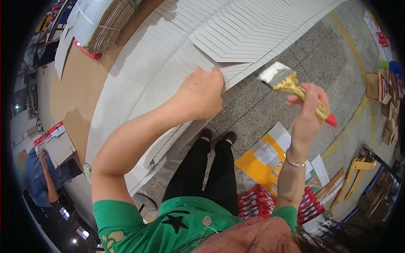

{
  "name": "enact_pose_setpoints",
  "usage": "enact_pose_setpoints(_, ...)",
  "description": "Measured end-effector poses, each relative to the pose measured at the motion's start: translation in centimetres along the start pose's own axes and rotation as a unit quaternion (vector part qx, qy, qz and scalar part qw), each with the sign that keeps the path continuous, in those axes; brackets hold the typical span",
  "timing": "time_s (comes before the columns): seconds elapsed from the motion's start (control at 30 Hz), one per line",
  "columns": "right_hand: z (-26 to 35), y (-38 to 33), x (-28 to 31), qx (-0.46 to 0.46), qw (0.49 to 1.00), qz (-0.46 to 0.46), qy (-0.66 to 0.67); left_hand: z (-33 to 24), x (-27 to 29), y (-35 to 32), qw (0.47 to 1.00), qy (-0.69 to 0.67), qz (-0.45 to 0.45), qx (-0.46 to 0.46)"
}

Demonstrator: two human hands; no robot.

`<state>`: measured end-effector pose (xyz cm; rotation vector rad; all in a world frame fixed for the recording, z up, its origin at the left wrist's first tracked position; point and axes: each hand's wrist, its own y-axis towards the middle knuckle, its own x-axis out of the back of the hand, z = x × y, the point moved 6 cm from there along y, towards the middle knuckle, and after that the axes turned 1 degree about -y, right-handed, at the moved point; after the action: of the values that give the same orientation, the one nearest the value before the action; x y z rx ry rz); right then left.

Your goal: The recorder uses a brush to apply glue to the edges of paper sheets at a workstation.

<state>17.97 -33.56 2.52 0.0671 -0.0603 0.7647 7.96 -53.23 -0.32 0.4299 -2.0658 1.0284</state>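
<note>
Through the head camera I am counting two hands and one brush (pixel 289 85). The right hand (pixel 311 100) is holding it by its golden, red-ended handle, fingers and thumb pinching around the middle; its pale bristles are pointing up and left. The left hand (pixel 202 93) is resting at the near edge of the pale sheets (pixel 249 31), its fingers curling inward. I am seeing one bracelet (pixel 296 163) on the right wrist, two dark shoes (pixel 218 135) below, and one strapped stack (pixel 103 27) at the upper left.

The sheets are overlapping too closely for me to count. The left fingertips are hiding under the hand, so I cannot tell whether they are pinching a sheet. The left forearm is covering part of the spread, whose far end is running out at the top. A co-worker (pixel 40 177), holding a box (pixel 59 145), is blurring near the dark left rim.

The sheets' near edge is slanting from lower left to upper right. The brush is hovering beyond that edge, apart from the sheets, over grey floor (pixel 327 55). Open room is reaching right toward a yellow line (pixel 350 40); lower down, an orange-and-white board (pixel 266 158) is lying near the right forearm.
</note>
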Motion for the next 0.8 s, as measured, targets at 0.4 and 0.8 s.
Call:
enact_pose_setpoints(0.4,-0.8,-2.3,-2.6,-0.024,0.996,0.067,-0.059,-0.1,0.4,0.1,0.997,0.007,-0.03,-0.064)
enact_pose_setpoints(0.8,0.0,-9.1,-3.2,0.06,0.969,0.18,-0.158,-0.5,0.5,0.3,0.999,0.012,-0.013,-0.04)
